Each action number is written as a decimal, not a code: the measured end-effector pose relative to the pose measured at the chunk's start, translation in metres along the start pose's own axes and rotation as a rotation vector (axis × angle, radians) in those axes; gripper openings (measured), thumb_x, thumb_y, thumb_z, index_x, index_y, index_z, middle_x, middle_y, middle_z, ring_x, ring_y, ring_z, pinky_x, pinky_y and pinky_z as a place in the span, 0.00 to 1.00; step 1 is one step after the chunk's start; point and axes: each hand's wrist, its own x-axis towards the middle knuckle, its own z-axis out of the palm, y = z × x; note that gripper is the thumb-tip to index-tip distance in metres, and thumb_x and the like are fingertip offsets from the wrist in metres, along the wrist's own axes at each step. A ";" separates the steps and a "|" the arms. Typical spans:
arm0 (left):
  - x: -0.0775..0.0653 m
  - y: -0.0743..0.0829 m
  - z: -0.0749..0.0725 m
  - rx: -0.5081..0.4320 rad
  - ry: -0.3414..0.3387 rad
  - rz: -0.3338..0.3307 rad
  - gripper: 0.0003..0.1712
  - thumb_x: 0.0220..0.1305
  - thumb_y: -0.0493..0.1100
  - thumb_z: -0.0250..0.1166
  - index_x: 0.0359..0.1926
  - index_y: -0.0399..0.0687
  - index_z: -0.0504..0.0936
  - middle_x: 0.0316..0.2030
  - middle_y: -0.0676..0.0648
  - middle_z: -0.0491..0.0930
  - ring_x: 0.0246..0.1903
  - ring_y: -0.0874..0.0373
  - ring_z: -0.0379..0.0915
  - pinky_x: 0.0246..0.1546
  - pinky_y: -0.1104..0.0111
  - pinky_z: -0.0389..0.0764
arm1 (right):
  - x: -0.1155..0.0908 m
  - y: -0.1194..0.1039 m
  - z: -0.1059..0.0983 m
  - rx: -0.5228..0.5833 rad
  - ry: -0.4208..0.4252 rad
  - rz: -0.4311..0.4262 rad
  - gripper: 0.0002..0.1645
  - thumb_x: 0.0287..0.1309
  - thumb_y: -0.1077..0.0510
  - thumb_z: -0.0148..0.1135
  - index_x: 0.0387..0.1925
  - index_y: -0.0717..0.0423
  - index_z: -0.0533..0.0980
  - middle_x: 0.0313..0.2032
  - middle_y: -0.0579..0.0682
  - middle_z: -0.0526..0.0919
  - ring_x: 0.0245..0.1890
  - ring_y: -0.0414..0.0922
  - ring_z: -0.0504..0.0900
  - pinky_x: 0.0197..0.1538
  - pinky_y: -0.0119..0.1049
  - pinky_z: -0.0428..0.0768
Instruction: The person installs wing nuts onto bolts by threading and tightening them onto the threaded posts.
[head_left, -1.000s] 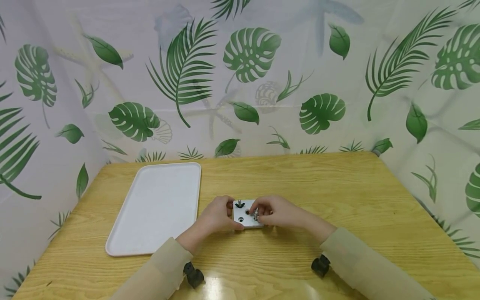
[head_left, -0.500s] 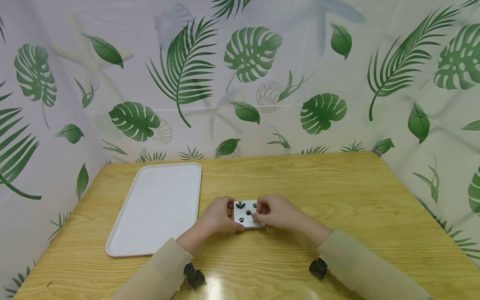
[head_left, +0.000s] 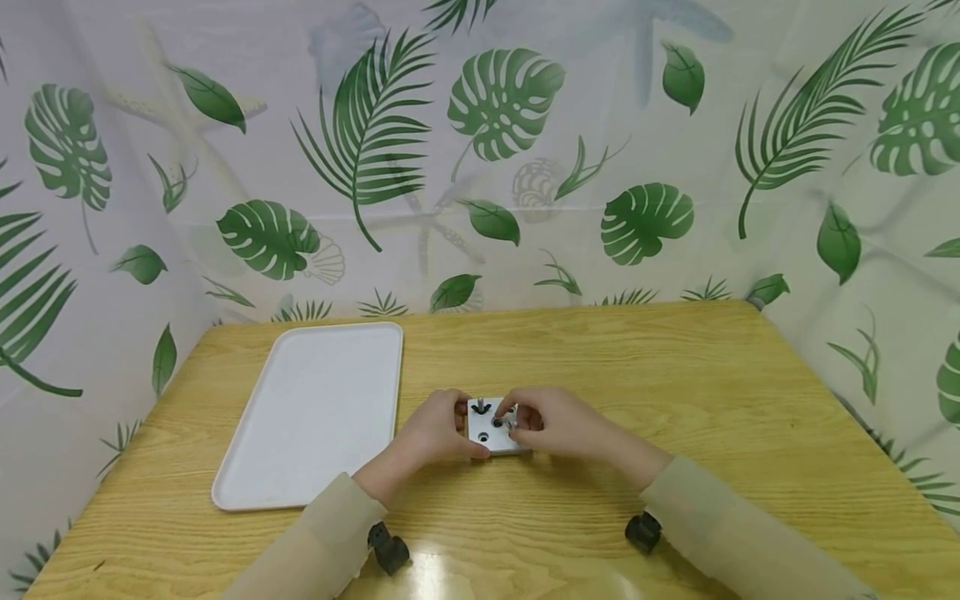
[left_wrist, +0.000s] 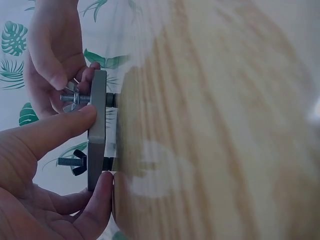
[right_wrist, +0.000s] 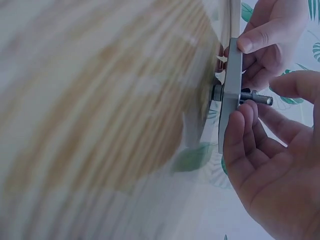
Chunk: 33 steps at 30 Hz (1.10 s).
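A small metal plate (head_left: 495, 435) with several holes stands propped on bolt heads above the table. My left hand (head_left: 435, 429) grips its left side, thumb on the near edge. A black wing nut (left_wrist: 78, 162) sits on one bolt near that hand. My right hand (head_left: 562, 421) is at the plate's right side, thumb and fingers curled about a silver wing nut (left_wrist: 73, 98) on a second bolt (right_wrist: 262, 98). Its index finger reaches over the plate's middle hole in the head view. The right fingers partly hide this nut.
A white tray (head_left: 318, 408) lies on the wooden table (head_left: 600, 358) to the left of the hands. A leaf-printed cloth (head_left: 420, 167) hangs behind the table and along its sides.
My right hand has drawn its fingers back toward the plate's right edge, then stretched the index finger out again beside the silver wing nut. The left hand keeps its grip on the plate.
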 end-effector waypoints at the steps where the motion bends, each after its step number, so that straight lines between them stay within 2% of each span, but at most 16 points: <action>1: 0.000 0.000 0.000 0.002 0.001 -0.003 0.46 0.51 0.45 0.87 0.66 0.31 0.76 0.54 0.41 0.82 0.48 0.53 0.77 0.56 0.56 0.81 | 0.000 0.001 0.000 0.013 -0.015 -0.004 0.13 0.66 0.61 0.65 0.51 0.52 0.84 0.28 0.43 0.79 0.26 0.36 0.73 0.32 0.29 0.73; 7: -0.001 0.000 0.000 0.016 0.005 -0.001 0.47 0.51 0.46 0.87 0.67 0.32 0.75 0.55 0.40 0.82 0.48 0.53 0.77 0.56 0.56 0.82 | 0.000 0.003 -0.001 0.075 -0.057 -0.003 0.11 0.64 0.64 0.65 0.47 0.55 0.85 0.29 0.44 0.80 0.27 0.36 0.74 0.33 0.29 0.75; 14: 0.000 0.000 0.000 0.006 0.011 0.003 0.47 0.50 0.45 0.87 0.67 0.31 0.76 0.53 0.41 0.82 0.46 0.54 0.76 0.54 0.58 0.81 | 0.001 0.003 -0.001 0.114 -0.020 0.044 0.07 0.65 0.60 0.72 0.42 0.59 0.84 0.29 0.47 0.83 0.27 0.37 0.77 0.33 0.30 0.78; 19: 0.000 -0.001 0.001 0.012 0.011 0.009 0.46 0.51 0.46 0.87 0.66 0.31 0.76 0.53 0.41 0.82 0.45 0.55 0.75 0.52 0.59 0.81 | 0.003 0.001 0.002 0.051 0.037 0.109 0.13 0.62 0.53 0.77 0.31 0.54 0.80 0.24 0.45 0.81 0.23 0.38 0.74 0.29 0.31 0.73; 24: 0.001 -0.002 0.001 0.018 0.007 0.004 0.46 0.51 0.46 0.87 0.66 0.32 0.76 0.54 0.41 0.82 0.45 0.54 0.75 0.52 0.59 0.81 | 0.006 -0.004 0.005 -0.057 0.078 0.152 0.21 0.65 0.49 0.74 0.23 0.50 0.74 0.19 0.42 0.73 0.20 0.38 0.67 0.27 0.31 0.66; 29: 0.001 -0.001 0.002 0.019 0.006 -0.009 0.48 0.51 0.46 0.87 0.68 0.32 0.75 0.55 0.40 0.82 0.46 0.54 0.76 0.53 0.58 0.81 | 0.007 -0.010 0.005 -0.104 0.102 0.190 0.25 0.68 0.49 0.71 0.19 0.48 0.70 0.17 0.41 0.65 0.19 0.38 0.64 0.26 0.31 0.61; 33: 0.001 -0.002 0.002 0.019 0.005 -0.007 0.48 0.51 0.46 0.87 0.67 0.32 0.75 0.55 0.41 0.82 0.44 0.54 0.75 0.52 0.58 0.81 | 0.006 -0.008 0.006 -0.105 0.101 0.187 0.26 0.68 0.46 0.71 0.18 0.48 0.71 0.16 0.40 0.67 0.18 0.38 0.64 0.25 0.31 0.62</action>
